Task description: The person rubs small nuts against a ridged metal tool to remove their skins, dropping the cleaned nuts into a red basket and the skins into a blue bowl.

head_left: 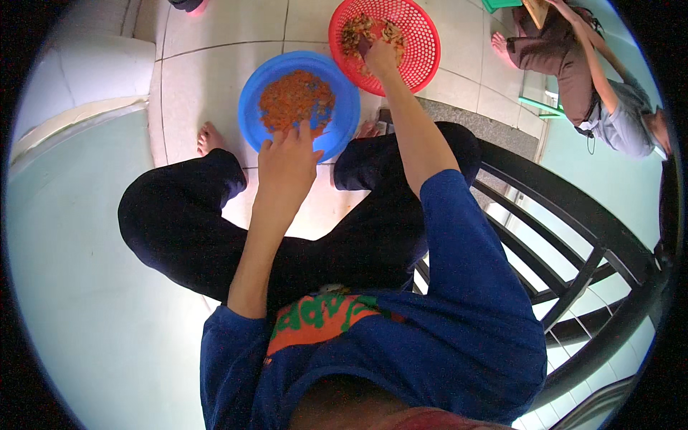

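Observation:
A blue plastic basin point(247, 107) on the tiled floor in front of me holds a loose heap of orange, shredded-looking food point(296, 97). My left hand point(288, 154) hangs over its near rim, fingers stretched out and apart, the tips at the edge of the heap. Behind it to the right stands a red perforated colander point(424, 46) with pale and brown chopped pieces point(390, 32) inside. My right hand point(381, 59) reaches down into the colander, its fingers closed. A small dark purplish thing point(364, 47) shows at those fingertips; its kind is unclear.
My bent knees and bare feet flank the basin. At the right, a black slatted metal railing or chair frame point(566, 190) curves close to my right side. Another person point(559, 72) sits at the upper right beside a green stool point(542, 107). A pale wall point(79, 193) runs along the left.

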The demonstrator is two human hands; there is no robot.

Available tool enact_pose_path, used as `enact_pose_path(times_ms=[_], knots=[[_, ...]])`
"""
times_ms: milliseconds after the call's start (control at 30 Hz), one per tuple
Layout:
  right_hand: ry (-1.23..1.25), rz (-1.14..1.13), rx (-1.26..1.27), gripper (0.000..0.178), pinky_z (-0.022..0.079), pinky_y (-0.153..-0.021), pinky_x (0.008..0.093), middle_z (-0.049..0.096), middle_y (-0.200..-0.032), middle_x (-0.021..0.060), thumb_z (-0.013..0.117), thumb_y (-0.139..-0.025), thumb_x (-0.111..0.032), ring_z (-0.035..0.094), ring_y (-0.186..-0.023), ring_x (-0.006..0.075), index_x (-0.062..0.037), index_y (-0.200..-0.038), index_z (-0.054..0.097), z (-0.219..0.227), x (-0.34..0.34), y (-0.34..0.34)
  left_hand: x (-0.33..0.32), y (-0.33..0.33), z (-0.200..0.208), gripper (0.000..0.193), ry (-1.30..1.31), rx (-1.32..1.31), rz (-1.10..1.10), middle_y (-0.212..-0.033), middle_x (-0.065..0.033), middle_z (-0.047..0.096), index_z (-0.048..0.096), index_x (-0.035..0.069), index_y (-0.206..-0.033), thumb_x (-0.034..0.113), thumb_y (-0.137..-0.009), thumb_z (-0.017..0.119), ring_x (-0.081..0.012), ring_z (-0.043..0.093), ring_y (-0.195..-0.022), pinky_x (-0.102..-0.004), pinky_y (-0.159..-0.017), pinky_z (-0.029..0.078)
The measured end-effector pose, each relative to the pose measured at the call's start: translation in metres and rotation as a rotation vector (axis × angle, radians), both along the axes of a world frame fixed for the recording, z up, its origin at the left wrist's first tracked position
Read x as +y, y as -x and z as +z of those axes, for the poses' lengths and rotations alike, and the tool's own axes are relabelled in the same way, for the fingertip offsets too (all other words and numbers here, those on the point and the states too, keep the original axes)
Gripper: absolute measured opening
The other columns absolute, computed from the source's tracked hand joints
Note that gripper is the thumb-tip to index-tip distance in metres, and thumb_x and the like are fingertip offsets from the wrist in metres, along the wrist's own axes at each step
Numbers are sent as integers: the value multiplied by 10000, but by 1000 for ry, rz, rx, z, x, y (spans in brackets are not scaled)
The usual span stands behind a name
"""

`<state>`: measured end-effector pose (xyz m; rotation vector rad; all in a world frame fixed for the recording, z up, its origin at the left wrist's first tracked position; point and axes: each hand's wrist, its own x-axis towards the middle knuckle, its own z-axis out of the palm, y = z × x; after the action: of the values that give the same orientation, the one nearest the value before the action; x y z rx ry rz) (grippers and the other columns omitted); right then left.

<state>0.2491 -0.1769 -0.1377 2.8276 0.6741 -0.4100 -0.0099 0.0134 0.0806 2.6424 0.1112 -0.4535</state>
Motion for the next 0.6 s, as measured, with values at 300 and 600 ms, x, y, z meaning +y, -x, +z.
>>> enact_pose_path(times_ms=[300, 600], knots=[[-381, -354, -43, 223, 553, -759, 500, 673, -881, 269, 558, -845, -159, 659, -897, 440, 13, -862, 699, 5, 6, 13, -1, -1, -1, 567, -26, -59, 20, -985, -156, 671, 532, 6, -1237, 301, -799, 738, -315, 640, -976, -440, -830, 501], [-178, -226, -8, 268, 546, -766, 496, 685, -899, 248, 602, -824, -214, 669, -868, 405, 34, -850, 699, -3, -1, 11, 2, 1, -10, 557, -17, -19, 0, -1032, -146, 662, 512, 16, -1261, 319, -834, 701, -329, 636, -990, -458, -845, 503]])
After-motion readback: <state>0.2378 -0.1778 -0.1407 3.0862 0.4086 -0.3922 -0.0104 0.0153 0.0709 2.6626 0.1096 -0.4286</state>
